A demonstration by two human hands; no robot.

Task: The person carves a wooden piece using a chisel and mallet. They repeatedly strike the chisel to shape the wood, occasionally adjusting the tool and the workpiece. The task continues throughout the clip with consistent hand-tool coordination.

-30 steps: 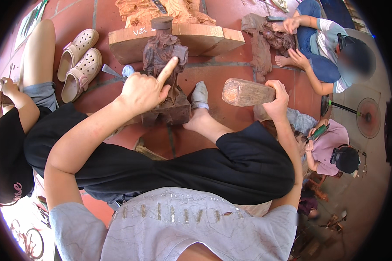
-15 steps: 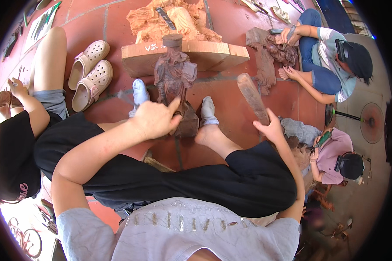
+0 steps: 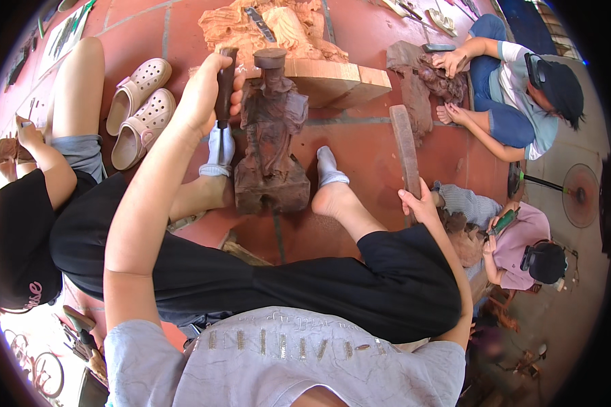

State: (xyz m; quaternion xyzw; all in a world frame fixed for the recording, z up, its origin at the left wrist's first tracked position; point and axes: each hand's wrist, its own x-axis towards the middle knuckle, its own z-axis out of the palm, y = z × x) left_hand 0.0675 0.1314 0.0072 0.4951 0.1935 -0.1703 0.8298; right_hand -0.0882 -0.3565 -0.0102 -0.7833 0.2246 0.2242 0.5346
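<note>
A dark wooden carving of a robed figure (image 3: 275, 125) stands on its block base between my feet, a round flat piece at its top. My left hand (image 3: 207, 95) is closed round the dark handle of a chisel (image 3: 225, 88) just left of the carving's head. The chisel's narrow metal blade points down, in front of my left sock. To the right of the carving, apart from it, my right hand (image 3: 419, 203) grips the lower end of a flat wooden mallet (image 3: 404, 146), held nearly upright.
Beyond the carving lies a larger pale wood carving (image 3: 285, 34) on a thick slab (image 3: 339, 85). Beige clogs (image 3: 142, 129) sit at left. One person (image 3: 516, 102) handles a dark carving (image 3: 445, 81) at right; another (image 3: 519, 244) is below, near a fan (image 3: 580, 193). A third sits at left.
My left hand has moved from the carving's lower front, its finger stretched out, up to beside the head, with the chisel now upright. The mallet has swung slightly right and more upright.
</note>
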